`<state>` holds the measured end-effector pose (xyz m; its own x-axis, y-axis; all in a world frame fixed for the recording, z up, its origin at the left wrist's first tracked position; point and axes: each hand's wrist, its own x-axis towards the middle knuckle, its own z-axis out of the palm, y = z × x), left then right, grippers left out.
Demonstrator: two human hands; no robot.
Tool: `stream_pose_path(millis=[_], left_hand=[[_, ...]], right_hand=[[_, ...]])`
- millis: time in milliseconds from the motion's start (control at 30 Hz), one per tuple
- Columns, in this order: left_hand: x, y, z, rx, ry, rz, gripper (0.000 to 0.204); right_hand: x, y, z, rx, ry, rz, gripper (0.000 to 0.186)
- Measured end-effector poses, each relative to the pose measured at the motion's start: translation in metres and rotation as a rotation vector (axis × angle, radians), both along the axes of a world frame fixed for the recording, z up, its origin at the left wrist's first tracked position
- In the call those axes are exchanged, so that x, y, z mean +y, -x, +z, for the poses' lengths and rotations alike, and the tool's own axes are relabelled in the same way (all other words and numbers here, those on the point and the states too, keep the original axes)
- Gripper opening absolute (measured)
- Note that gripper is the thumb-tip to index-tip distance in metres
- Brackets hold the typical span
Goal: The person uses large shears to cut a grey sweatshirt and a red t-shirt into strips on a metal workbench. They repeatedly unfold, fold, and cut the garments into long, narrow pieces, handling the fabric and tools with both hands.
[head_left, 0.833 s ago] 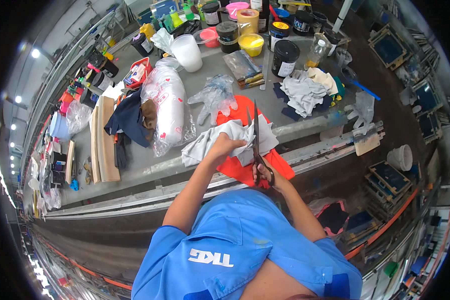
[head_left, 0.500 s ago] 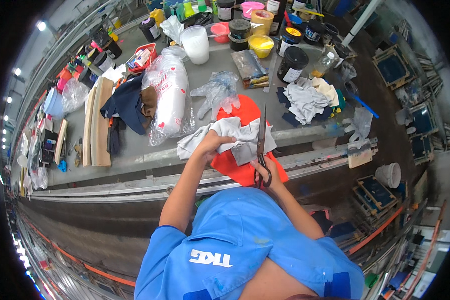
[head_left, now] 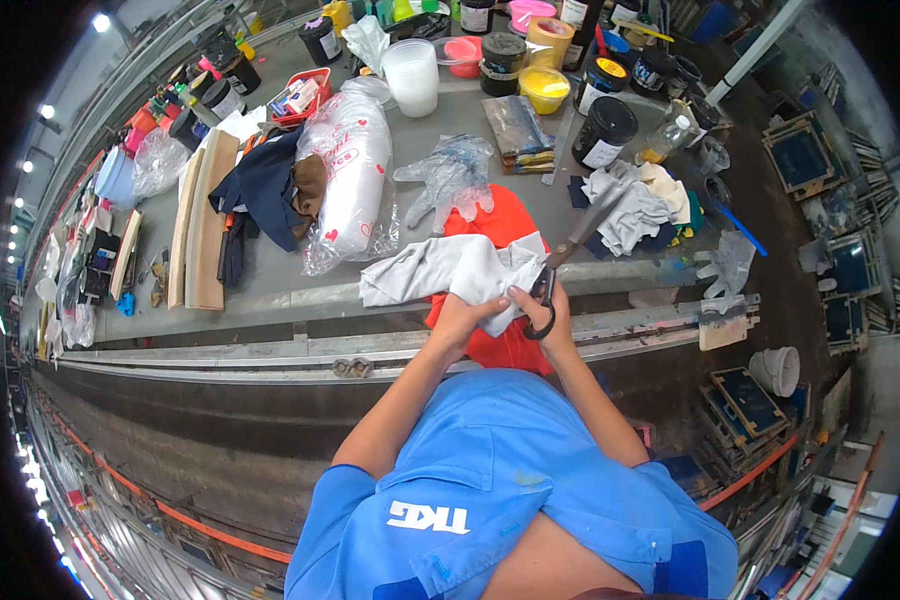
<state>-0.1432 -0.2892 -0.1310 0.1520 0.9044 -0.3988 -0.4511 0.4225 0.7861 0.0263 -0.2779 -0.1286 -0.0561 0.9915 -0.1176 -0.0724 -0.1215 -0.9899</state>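
A light grey cloth (head_left: 450, 262) spreads over the near edge of the table, on top of a bright red cloth (head_left: 510, 352). My left hand (head_left: 464, 322) is closed on the grey cloth's near edge. Close beside it, my right hand (head_left: 553, 312) grips dark scissors (head_left: 573, 243) by their handle loops, blades slanting away to the far right. The right thumb also rests at the grey cloth's edge. Past the cloths lies a clear plastic glove (head_left: 448, 175). The blades look smeared, and whether they are parted I cannot tell.
Left of the cloths lies a plastic-wrapped pack of white cups (head_left: 348, 170), then navy cloth (head_left: 260, 190) and wooden boards (head_left: 202, 235). Behind stand a white tub (head_left: 411, 80), black jars (head_left: 605, 130) and a yellow pot (head_left: 544, 90). A rag pile (head_left: 630, 210) sits at right.
The scissors have swung from pointing straight ahead to slanting right. My left hand has come right and nearer, close to my right hand, and the grey cloth has shifted with it.
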Motion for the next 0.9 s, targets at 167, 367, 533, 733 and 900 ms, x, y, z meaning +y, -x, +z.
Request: stream_pose_path(millis=[167,367,533,733,900], left_hand=[[-0.014,0.052,0.001,0.615,-0.069,-0.218,0.065],[0.048,0.014,0.052,0.927,-1.064,-0.257,0.094],[0.103,0.001,0.008,0.184,-0.385,-1.373,0.1],[0.097,0.025,0.006,0.031,-0.083,-1.211,0.077],[0.1,0.026,0.045,0.203,0.048,-1.215,0.049]], right_hand=[[0.009,-0.023,0.055,0.137,-0.041,0.011,0.041],[0.028,-0.046,0.12,0.201,-0.006,0.162,0.041],[0.036,-0.074,0.138,0.118,0.025,0.1,0.046],[0.035,-0.111,0.081,0.14,0.01,-0.065,0.047],[0.037,-0.128,0.016,0.15,0.093,-0.202,0.045]])
